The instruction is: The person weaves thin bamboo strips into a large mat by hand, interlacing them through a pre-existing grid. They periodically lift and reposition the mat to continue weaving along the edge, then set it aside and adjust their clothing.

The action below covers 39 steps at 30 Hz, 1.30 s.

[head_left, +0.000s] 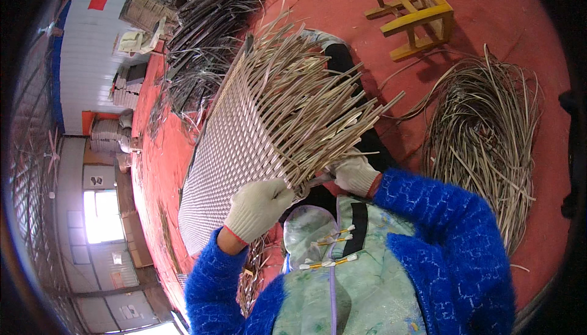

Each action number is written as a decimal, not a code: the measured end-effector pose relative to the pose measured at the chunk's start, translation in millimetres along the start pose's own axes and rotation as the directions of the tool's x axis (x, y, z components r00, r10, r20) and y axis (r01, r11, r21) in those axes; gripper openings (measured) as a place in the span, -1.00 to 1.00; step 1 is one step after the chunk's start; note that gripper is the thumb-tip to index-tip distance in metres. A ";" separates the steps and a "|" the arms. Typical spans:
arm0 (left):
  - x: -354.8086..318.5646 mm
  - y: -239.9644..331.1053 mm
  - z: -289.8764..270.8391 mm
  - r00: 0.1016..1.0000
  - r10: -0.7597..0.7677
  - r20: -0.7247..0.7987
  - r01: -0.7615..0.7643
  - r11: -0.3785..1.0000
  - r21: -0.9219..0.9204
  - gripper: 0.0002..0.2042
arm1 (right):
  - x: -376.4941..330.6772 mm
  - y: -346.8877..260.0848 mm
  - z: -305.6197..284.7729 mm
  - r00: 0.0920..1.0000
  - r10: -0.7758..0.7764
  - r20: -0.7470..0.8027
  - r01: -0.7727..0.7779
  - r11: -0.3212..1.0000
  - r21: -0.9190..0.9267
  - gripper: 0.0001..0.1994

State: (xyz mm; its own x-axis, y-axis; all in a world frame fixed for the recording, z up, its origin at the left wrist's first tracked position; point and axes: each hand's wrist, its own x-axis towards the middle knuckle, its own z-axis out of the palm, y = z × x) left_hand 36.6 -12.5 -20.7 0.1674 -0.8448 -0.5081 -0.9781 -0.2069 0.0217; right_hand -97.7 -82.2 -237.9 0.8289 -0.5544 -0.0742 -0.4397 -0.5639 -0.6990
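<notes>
A broad red floor (pixel 516 11) spreads beneath and beyond the fingers on both sides. The largest thing on it is a long pale grey-white panel of tightly woven flat strips (pixel 235 133); it lies ahead of the fingers and to their left, its near corner right at them. A thick fringe of loose tan strands (pixel 306 90) sticks out of its right edge, fanning just beyond the fingers.

To the right of the fingers, well apart, rests a big loose coil of thin tan strips (pixel 483 127). Far ahead and to their left lies a long heap of dark, glossy strips (pixel 211 23). Far ahead and to the right is a yellow wooden stool frame (pixel 422 18).

Nearest the body, behind the fingers, come a pale green patterned apron (pixel 361 292) and fuzzy blue sleeves (pixel 443 219).

The left hand (pixel 260 206), in a white knitted glove with a red cuff, has its fingers closed on the panel's near corner. The right hand (pixel 356 174), gloved alike, curls its fingers around a thin greyish strip (pixel 320 180) just beside the left fingers; its fingertips are partly hidden.
</notes>
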 end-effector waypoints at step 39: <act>7.8 16.6 10.5 0.986 0.147 -0.080 -0.102 0.905 0.413 -0.74 | -29.2 1.8 15.1 0.989 0.140 -0.047 -0.098 0.859 0.502 -0.87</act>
State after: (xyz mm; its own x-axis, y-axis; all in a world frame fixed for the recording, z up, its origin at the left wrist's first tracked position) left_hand 20.4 -17.4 -33.4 0.0307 -0.9029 -0.4287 -0.9531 0.1027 -0.2847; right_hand -117.6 -57.8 -247.7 0.7422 -0.6559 -0.1378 -0.2854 -0.1232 -0.9505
